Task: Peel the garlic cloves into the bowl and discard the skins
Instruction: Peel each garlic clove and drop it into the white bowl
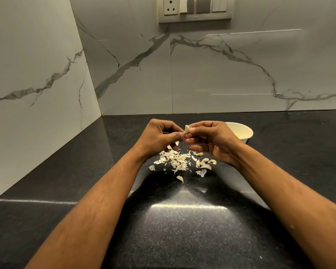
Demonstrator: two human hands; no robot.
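Both hands are raised just above the dark speckled desk (182,220), meeting near the middle of the frame. The left hand (159,138) and the right hand (211,140) share one garlic clove (186,129): the right hand's grip pinches it between thumb and forefinger, while the left hand's grip is curled, its thumb tip pressed against the lower end of the same clove. The clove stands roughly upright between the two sets of fingertips, pale and partly covered by them.

Directly below the hands, a scatter of papery garlic skins (173,159) lies on the desk, spreading toward lower left of centre. Just to the right of that heap, under the right wrist, sits a small cluster of loose cloves (205,164), and one single piece (180,179) lies apart, a little lower in the frame.

A white bowl (242,133) stands on the desk right of centre, behind the right hand, which hides its left side; something yellowish shows inside it, too little to make out.

Marble-patterned wall panels (221,74) rise behind the desk, and a switch plate with a socket (195,9) sits at the top centre of the frame.
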